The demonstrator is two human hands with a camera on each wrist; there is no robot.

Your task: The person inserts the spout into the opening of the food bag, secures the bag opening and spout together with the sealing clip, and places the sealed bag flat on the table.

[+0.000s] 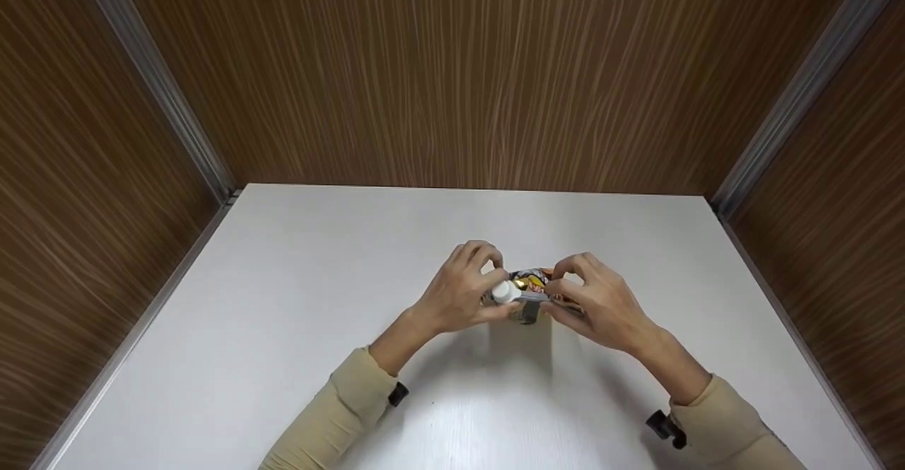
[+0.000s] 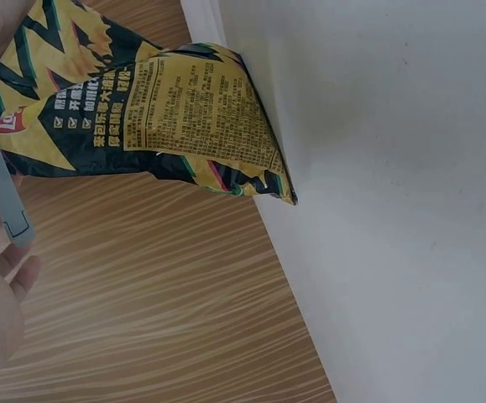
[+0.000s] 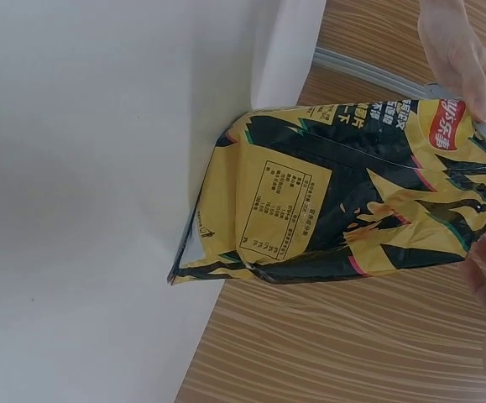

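A yellow and black chip bag [image 1: 529, 283] stands upright in the middle of the white table [image 1: 297, 300], both hands at its top. A grey sealing clip [image 1: 532, 299] with a white end lies across the bag's top. My left hand [image 1: 495, 275] pinches the clip's white end. My right hand [image 1: 563, 285] pinches the bag's top at the clip's other side. The left wrist view has the bag [image 2: 159, 109] and the grey clip [image 2: 4, 197] beside my palm. The right wrist view has the bag [image 3: 343, 201] with my fingers [image 3: 457, 50] at its top edge.
Brown wood-grain walls [image 1: 452, 74] with metal corner strips [image 1: 152, 81] close in the table on the left, back and right. Bare white tabletop lies all round the bag. Beige sleeves [image 1: 339, 413] cover both forearms at the near edge.
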